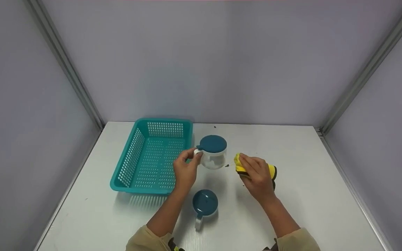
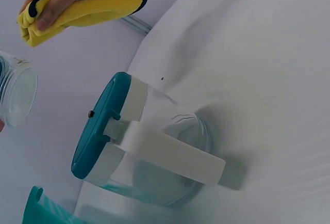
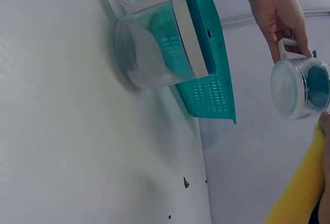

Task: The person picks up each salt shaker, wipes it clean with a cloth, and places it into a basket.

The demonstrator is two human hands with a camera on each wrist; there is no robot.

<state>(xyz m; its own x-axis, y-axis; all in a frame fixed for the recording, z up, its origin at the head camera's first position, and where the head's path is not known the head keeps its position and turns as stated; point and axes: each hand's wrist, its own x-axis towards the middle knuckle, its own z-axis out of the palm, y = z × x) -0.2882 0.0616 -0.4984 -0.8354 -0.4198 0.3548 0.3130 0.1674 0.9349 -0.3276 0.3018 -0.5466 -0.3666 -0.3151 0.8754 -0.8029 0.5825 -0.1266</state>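
In the head view my left hand [image 1: 186, 170] pinches the white handle of a clear glass jar [image 1: 213, 158] with a blue lid, raised above the table. My right hand [image 1: 261, 179] grips a folded yellow cloth [image 2: 103, 8] with black edging, a short way right of that jar. A second glass jar [image 3: 147, 48] of the same kind stands upright on the table between my forearms. Its lid is on, and its handle points toward me in the head view. The right wrist view shows the raised jar's bottom [image 3: 285, 91], with the cloth close by.
A teal plastic basket [image 1: 117, 186] with perforated sides sits on the left of the white table [image 1: 312, 209]. Small dark specks [image 3: 186, 182] lie on the tabletop. Grey panels [image 1: 201, 69] enclose the back and both sides.
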